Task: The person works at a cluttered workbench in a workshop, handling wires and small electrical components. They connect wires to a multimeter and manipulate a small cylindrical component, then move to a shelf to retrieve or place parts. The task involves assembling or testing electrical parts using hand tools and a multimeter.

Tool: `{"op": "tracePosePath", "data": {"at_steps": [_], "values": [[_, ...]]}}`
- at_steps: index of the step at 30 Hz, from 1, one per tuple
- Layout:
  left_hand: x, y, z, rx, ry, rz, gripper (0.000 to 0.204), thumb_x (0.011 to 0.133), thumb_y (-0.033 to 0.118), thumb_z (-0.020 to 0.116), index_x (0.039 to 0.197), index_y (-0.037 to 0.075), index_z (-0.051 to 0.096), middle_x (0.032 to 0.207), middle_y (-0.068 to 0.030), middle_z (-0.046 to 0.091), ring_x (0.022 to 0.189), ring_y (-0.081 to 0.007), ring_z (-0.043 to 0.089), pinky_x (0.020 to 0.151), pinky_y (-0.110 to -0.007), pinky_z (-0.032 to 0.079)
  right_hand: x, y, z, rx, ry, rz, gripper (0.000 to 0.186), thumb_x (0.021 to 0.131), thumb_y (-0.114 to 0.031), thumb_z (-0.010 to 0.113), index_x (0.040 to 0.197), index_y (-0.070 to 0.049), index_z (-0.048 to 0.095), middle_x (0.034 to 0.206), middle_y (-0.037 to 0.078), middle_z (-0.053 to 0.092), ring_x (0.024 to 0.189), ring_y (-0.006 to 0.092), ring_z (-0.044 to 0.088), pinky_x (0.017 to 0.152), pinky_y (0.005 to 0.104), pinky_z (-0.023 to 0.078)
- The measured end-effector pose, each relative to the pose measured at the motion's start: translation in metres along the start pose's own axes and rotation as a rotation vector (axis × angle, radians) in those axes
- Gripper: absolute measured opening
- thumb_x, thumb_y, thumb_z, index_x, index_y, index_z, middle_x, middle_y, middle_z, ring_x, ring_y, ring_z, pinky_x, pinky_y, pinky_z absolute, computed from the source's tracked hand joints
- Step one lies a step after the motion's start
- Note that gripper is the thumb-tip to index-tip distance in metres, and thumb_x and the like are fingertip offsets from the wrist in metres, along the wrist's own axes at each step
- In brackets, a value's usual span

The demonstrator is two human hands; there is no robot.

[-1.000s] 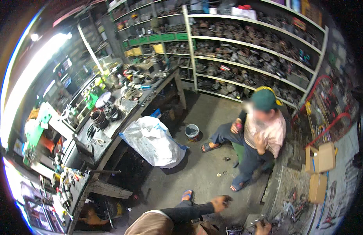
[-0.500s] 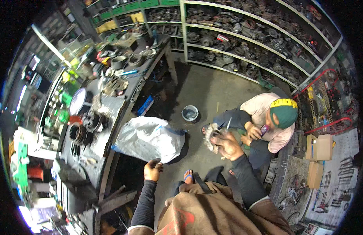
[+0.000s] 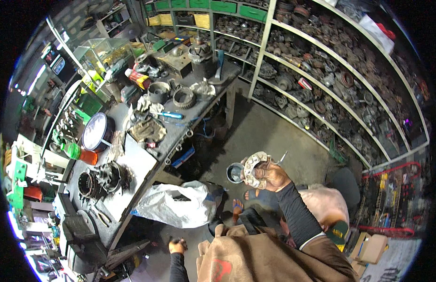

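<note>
My right hand [image 3: 274, 177] is raised over the floor, its fingers closed round a pale grey, curved metal part [image 3: 255, 165] with round marks along its face. A thin rod [image 3: 282, 157] sticks out beside it; whether it belongs to the part I cannot tell. My left hand [image 3: 178, 245] hangs low, near the bench leg, with fingers curled in; what they hold, if anything, is hidden. Ahead of it a white plastic sack [image 3: 173, 207] lies on the floor. Just behind the metal part stands a small grey bucket [image 3: 234, 173].
At left runs a cluttered workbench [image 3: 143, 150] with an orange-red jar [image 3: 89, 157], pliers [image 3: 103, 217] and a ring gear [image 3: 184, 97]. Shelves packed with metal parts [image 3: 298, 84] fill the back. A person in a green and yellow cap [image 3: 339, 231] sits close by my right arm.
My view has swung leftward toward the bench. My right hand, still on the curved part, has turned it face-up. My left hand has dropped back, away from the sack.
</note>
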State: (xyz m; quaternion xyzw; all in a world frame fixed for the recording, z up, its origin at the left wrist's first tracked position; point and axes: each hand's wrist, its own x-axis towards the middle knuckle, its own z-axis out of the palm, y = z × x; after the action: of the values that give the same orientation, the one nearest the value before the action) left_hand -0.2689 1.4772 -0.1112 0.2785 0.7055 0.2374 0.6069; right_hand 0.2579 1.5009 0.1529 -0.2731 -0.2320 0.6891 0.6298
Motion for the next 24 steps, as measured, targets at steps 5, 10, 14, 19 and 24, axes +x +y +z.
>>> {"op": "tracePosePath", "data": {"at_steps": [5, 10, 14, 19, 24], "values": [[-0.018, 0.004, 0.017, 0.105, -0.094, -0.285, 0.007, 0.091, 0.000, 0.061, 0.098, -0.001, 0.063, 0.077, -0.0124, 0.068, 0.054, -0.0248, 0.062, 0.049, -0.042, 0.053, 0.067, -0.041, -0.021, -0.103, 0.028, 0.013, 0.052, 0.082, -0.012, 0.083, 0.126, 0.003, 0.061, 0.104, 0.015, 0.073, 0.097, 0.0273, 0.072, 0.086, 0.0381, 0.060], [-0.040, 0.112, 0.077, 0.617, -0.419, -0.242, 0.022, 0.099, 0.015, 0.063, 0.109, -0.002, 0.072, 0.085, -0.0131, 0.075, 0.065, -0.0191, 0.070, 0.058, -0.033, 0.059, 0.125, -0.057, -0.032, -0.215, 0.180, 0.012, 0.041, 0.083, -0.011, 0.083, 0.118, 0.000, 0.064, 0.096, 0.009, 0.070, 0.087, 0.0222, 0.071, 0.077, 0.0334, 0.058], [-0.080, 0.230, 0.125, 0.863, -0.377, 0.041, 0.024, 0.098, 0.019, 0.064, 0.095, -0.003, 0.074, 0.079, -0.0092, 0.074, 0.060, -0.0136, 0.066, 0.055, -0.029, 0.055, 0.172, -0.080, -0.040, -0.414, 0.142, -0.003, 0.037, 0.085, -0.009, 0.081, 0.117, 0.000, 0.064, 0.094, 0.007, 0.069, 0.077, 0.0161, 0.067, 0.066, 0.0279, 0.055], [-0.018, 0.265, 0.187, 0.140, -0.365, 0.261, 0.025, 0.097, 0.020, 0.068, 0.100, -0.005, 0.069, 0.077, -0.0082, 0.068, 0.064, -0.0141, 0.062, 0.058, -0.031, 0.053, 0.239, -0.111, -0.040, -0.605, 0.219, -0.052, 0.034, 0.085, -0.001, 0.077, 0.117, 0.004, 0.065, 0.093, 0.008, 0.071, 0.076, 0.0136, 0.067, 0.068, 0.0266, 0.055], [0.021, 0.392, 0.322, -0.369, -0.375, 0.231, 0.037, 0.100, 0.020, 0.062, 0.126, -0.005, 0.055, 0.093, -0.0131, 0.066, 0.076, -0.0253, 0.070, 0.067, -0.039, 0.060, 0.323, -0.128, -0.075, -0.829, 0.204, -0.085, 0.042, 0.079, -0.002, 0.082, 0.117, 0.005, 0.066, 0.089, 0.007, 0.069, 0.074, 0.0112, 0.065, 0.068, 0.0252, 0.053]]}}
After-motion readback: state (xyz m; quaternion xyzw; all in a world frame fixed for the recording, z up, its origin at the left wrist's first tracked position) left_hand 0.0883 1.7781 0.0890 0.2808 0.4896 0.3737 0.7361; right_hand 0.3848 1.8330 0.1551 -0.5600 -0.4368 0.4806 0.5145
